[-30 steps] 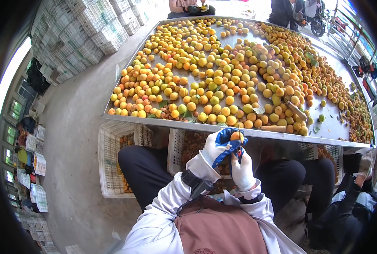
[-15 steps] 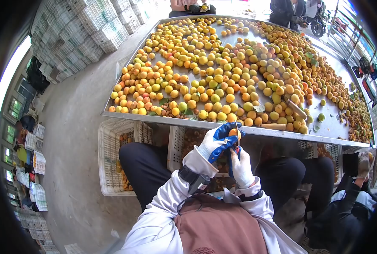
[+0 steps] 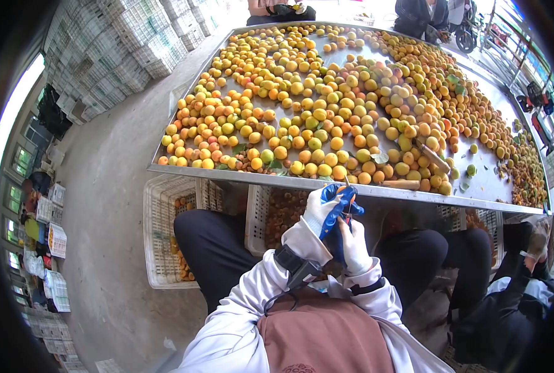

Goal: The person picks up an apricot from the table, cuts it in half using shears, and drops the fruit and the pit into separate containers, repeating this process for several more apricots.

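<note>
My left hand (image 3: 328, 212), in a white glove with blue coating, is closed around an apricot (image 3: 353, 199); only a sliver of orange skin shows between the fingers. My right hand (image 3: 354, 247), gloved the same way, grips a small knife (image 3: 347, 181) from below. The knife's tip sticks up past the left fingers, and the rest of the blade is mostly hidden. Both hands meet just in front of the near edge of a metal table (image 3: 252, 178). Many loose apricots (image 3: 338, 143), yellow to orange, cover that table.
A white crate (image 3: 155, 283) with apricot pieces stands below the table on the left; another crate (image 3: 256, 227) is between my knees. Two wooden-looking handles (image 3: 402, 184) lie among the fruit. A co-worker (image 3: 507, 304) sits at right, and others sit across the table. Stacked crates (image 3: 124, 43) stand behind left.
My left fingers have closed further over the apricot, which now shows much less. Both hands have shifted slightly down, and the blade is more covered.
</note>
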The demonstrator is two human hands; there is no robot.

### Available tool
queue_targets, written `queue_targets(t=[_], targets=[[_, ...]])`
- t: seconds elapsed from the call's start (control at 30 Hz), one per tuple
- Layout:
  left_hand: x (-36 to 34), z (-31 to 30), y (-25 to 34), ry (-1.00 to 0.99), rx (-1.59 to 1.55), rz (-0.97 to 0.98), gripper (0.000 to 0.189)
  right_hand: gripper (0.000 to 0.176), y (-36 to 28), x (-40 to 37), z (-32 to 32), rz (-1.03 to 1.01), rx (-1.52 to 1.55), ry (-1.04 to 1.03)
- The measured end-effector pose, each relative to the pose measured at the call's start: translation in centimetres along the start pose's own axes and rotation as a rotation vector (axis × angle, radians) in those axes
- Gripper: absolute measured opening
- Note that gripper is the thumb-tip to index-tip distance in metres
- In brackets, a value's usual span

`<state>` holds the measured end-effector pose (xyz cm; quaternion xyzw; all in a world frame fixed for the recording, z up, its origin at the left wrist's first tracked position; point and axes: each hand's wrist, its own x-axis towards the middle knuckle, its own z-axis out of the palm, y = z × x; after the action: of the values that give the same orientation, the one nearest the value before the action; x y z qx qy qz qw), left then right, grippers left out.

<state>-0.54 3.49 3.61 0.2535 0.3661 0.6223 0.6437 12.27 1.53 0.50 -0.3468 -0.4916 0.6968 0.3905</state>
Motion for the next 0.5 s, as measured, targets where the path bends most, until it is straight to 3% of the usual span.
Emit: queue_targets(t=[0.07,0.13,0.17,0.27,0.3,0.37,0.4,0.43,0.47,0.5], targets=[[-0.3,-0.4,0.1,-0.022,-0.040,-0.025,0.026,0.023,-0.8,-0.2,0.3,0.075,0.153,0.033],[-0.4,-0.6,0.1,-0.030,-0.043,-0.030,0.027,0.024,-2.1,-0.4,-0.4,0.375,0.774,-0.288],[-0.5,-0.5,0.5,-0.069,0.005,-0.019,0.028,0.029,-3.4,-0.6,1.2,0.476,0.648,-0.054],[-0.3,-0.6,1.1,-0.116,0.069,-0.031,0.029,0.027,-1.3,-0.6,0.5,0.288,0.627,-0.145],[0.2,-1.3,0.7,-0.071,0.119,0.064,0.030,0.025,-0.4,-0.2,0.5,0.045,0.187,0.013],[0.2,-1.9,1.0,-0.015,0.097,0.160,0.031,0.021,-0.5,0.0,-0.4,-0.050,0.100,0.126],[-0.3,-1.5,1.6,0.054,0.383,0.360,0.029,0.022,-1.1,0.0,-0.5,-0.135,0.015,0.238],[-0.9,-1.4,2.0,0.045,0.420,0.300,0.029,0.022,-2.0,-0.4,-0.8,-0.060,0.261,0.239],[-1.6,-1.3,2.2,0.036,0.457,0.234,0.029,0.022,-2.6,-0.2,-1.1,-0.051,0.239,0.238],[-2.3,-1.0,2.5,-0.015,0.715,0.357,0.031,0.023,-3.1,-0.1,-1.2,-0.029,0.212,0.225]])
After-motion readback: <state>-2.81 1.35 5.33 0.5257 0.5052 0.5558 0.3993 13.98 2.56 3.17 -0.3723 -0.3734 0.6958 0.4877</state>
